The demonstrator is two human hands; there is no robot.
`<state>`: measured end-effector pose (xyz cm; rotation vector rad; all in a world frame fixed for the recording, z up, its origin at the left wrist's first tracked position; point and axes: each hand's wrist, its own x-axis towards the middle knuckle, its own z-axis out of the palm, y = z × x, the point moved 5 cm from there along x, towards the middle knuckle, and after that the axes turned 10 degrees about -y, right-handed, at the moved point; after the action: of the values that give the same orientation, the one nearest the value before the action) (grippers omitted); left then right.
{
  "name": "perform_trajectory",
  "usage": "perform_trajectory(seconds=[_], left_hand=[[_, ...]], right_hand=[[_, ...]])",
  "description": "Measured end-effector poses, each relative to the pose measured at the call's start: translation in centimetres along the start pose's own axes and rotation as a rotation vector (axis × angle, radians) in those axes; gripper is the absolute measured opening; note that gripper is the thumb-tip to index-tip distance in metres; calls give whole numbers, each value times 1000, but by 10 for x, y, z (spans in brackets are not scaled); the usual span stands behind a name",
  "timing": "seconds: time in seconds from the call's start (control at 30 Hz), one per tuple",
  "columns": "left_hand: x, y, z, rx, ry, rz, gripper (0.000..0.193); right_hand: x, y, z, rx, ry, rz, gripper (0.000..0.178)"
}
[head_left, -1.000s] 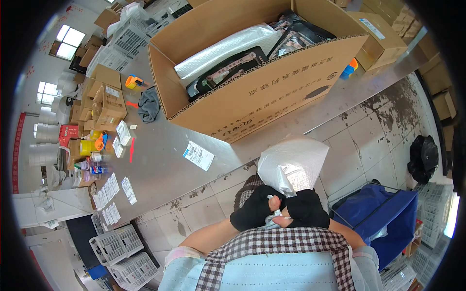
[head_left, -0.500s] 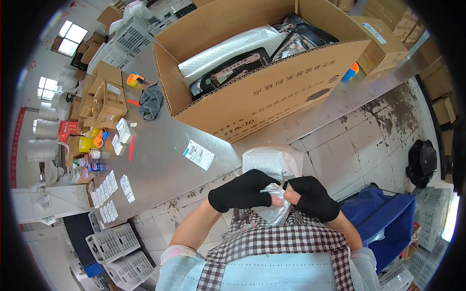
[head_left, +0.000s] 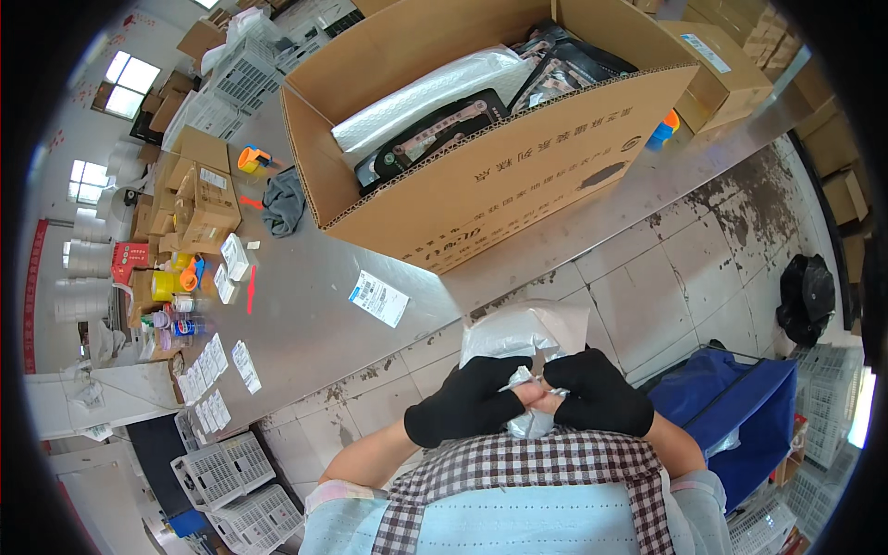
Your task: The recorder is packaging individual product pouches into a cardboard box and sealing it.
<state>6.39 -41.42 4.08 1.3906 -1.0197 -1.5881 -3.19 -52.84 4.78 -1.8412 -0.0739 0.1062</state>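
A silvery white bubble-lined mailer bag (head_left: 518,331) is held close to my checked apron, in front of the table edge. My left hand (head_left: 470,400), in a black fingerless glove, pinches the bag's crumpled near end. My right hand (head_left: 601,392), gloved the same way, grips that end from the other side, and the bare fingertips of both hands meet there. Beyond the bag stands a large open cardboard box (head_left: 490,176) on the metal table. It contains a silvery bubble mailer (head_left: 425,100) and several black printed packages (head_left: 442,134).
A shipping label (head_left: 378,298) lies on the metal table (head_left: 314,324), with more labels (head_left: 203,368) at its left end. A grey cloth (head_left: 283,201) and an orange tape dispenser (head_left: 252,159) sit left of the box. A blue fabric bin (head_left: 731,416) stands at my right.
Both hands have moved slightly down toward my apron, still pinching the mailer bag. The bag has shifted lower and tilted, and the surroundings have shifted a little in view.
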Motion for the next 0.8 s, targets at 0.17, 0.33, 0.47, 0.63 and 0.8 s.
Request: perform_trajectory(seconds=[0.17, 0.33, 0.47, 0.63, 0.8], left_hand=[[6, -1, 13, -341, 73, 172, 25], [13, -20, 25, -601, 156, 196, 34], [13, -31, 29, -717, 111, 165, 37], [15, -29, 32, -847, 164, 210, 49], [22, -60, 36, -951, 95, 229, 44]], right_hand=[[4, -13, 4, 198, 99, -199, 13], [-1, -14, 0, 126, 257, -313, 16], [-5, -4, 6, 163, 254, -381, 14], [-5, -3, 8, 191, 240, -393, 14], [-8, 1, 12, 261, 229, -371, 13]])
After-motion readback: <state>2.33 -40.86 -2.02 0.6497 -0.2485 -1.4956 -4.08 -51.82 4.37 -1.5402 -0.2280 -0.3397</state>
